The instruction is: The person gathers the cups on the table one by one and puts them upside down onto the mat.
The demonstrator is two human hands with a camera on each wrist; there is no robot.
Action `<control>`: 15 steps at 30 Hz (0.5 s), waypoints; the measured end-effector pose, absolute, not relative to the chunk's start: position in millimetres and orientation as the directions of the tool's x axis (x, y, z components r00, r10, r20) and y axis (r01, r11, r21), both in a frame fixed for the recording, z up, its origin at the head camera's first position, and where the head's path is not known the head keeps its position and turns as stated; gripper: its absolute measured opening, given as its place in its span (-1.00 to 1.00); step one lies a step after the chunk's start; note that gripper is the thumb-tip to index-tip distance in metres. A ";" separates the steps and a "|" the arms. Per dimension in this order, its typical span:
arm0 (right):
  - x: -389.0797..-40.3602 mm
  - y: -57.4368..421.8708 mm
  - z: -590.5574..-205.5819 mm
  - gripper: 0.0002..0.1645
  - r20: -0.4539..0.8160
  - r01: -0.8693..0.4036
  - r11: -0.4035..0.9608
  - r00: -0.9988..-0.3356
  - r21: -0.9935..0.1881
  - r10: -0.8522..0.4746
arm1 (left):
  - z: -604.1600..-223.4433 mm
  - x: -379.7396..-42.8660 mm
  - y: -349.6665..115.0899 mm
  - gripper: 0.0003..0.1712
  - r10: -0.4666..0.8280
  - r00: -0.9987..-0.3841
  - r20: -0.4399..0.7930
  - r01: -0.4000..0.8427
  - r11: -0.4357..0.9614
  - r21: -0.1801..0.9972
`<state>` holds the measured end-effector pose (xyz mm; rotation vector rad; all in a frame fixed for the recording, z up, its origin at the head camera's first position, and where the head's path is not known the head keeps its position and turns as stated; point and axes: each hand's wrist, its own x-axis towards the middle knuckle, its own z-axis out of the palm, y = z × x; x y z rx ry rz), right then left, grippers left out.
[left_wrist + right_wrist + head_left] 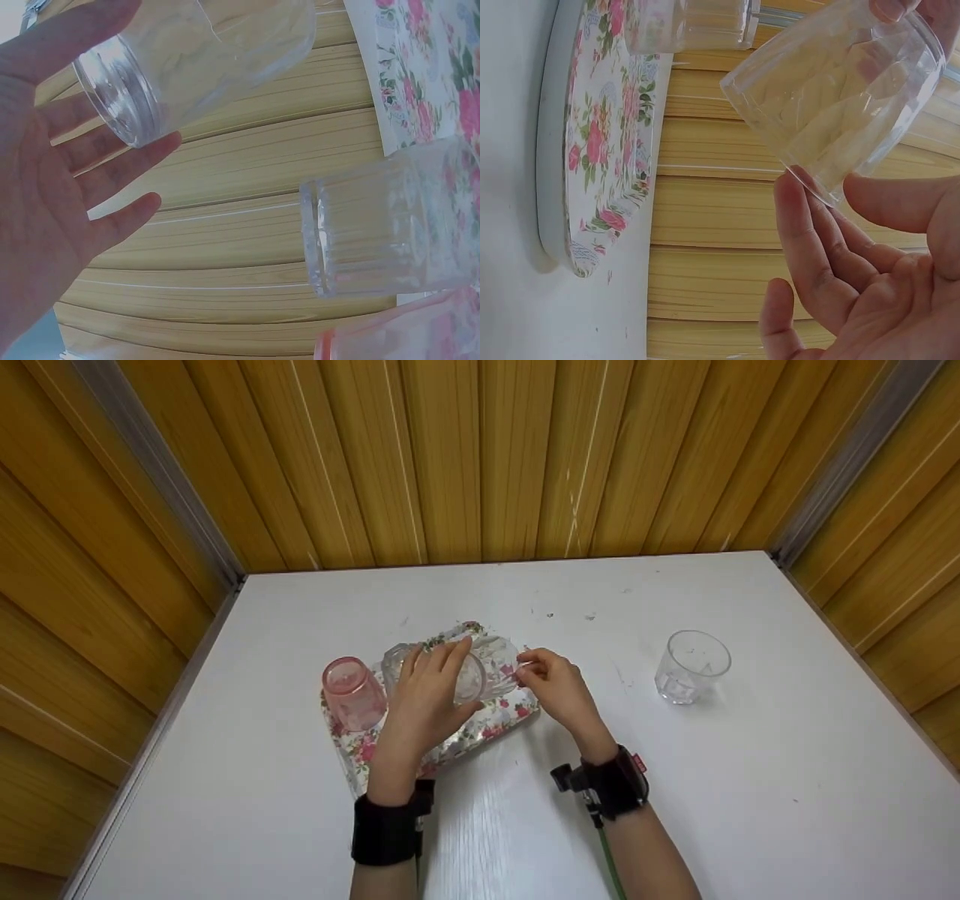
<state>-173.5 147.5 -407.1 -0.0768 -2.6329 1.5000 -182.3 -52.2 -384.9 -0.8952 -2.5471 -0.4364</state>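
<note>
A clear glass (pixel 499 664) is held tilted on its side between both hands, above a floral tray (pixel 491 729). My right hand (pixel 559 690) pinches one edge of it between thumb and fingers; in the right wrist view that edge of the glass (pixel 810 112) sits at the fingertips. My left hand (pixel 427 690) holds the opposite, ringed end, thumb on one side and fingers spread on the other. Behind the left hand, a second clear glass (pixel 367 232) stands on the tray, partly hidden from the head camera. Beside it on the tray is a pink glass (pixel 354 697).
Another clear glass (pixel 690 667) stands apart on the white table (pixel 750 787), right of my right hand. Wood-patterned panels (pixel 510 457) rise behind the table and along both sides. Small marks dot the tabletop beyond the tray.
</note>
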 end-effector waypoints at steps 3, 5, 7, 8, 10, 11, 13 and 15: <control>-173.8 147.9 -407.8 -0.70 0.072 -0.009 0.519 -0.992 -0.855 0.101 | -385.1 -182.4 -52.3 -0.04 0.522 -0.710 0.473 0.650 0.745 0.153; -173.8 147.8 -407.8 -0.70 0.069 -0.004 0.523 -0.992 -0.852 0.104 | -385.4 -182.6 -52.3 -0.04 0.523 -0.708 0.475 0.651 0.744 0.151; -173.7 147.5 -407.8 -0.69 0.069 -0.003 0.526 -0.992 -0.850 0.107 | -385.6 -182.8 -52.4 -0.04 0.523 -0.707 0.476 0.651 0.744 0.149; -173.8 147.4 -407.9 -0.69 0.069 -0.002 0.527 -0.992 -0.850 0.107 | -385.8 -183.0 -52.4 -0.05 0.523 -0.705 0.478 0.652 0.744 0.147; -173.8 147.1 -407.6 -0.69 0.068 0.000 0.531 -0.992 -0.848 0.108 | -385.6 -183.0 -52.4 -0.05 0.524 -0.704 0.479 0.652 0.745 0.143; -173.7 146.9 -407.4 -0.69 0.069 0.000 0.533 -0.992 -0.846 0.108 | -385.4 -182.9 -52.4 -0.05 0.524 -0.704 0.479 0.651 0.746 0.141; -173.4 146.6 -407.0 -0.70 0.075 -0.005 0.539 -0.991 -0.842 0.108 | -385.0 -182.7 -52.3 -0.05 0.525 -0.704 0.478 0.650 0.747 0.138; -173.3 146.5 -406.7 -0.71 0.076 -0.004 0.546 -0.991 -0.838 0.110 | -384.6 -182.5 -52.2 -0.05 0.525 -0.704 0.478 0.649 0.748 0.135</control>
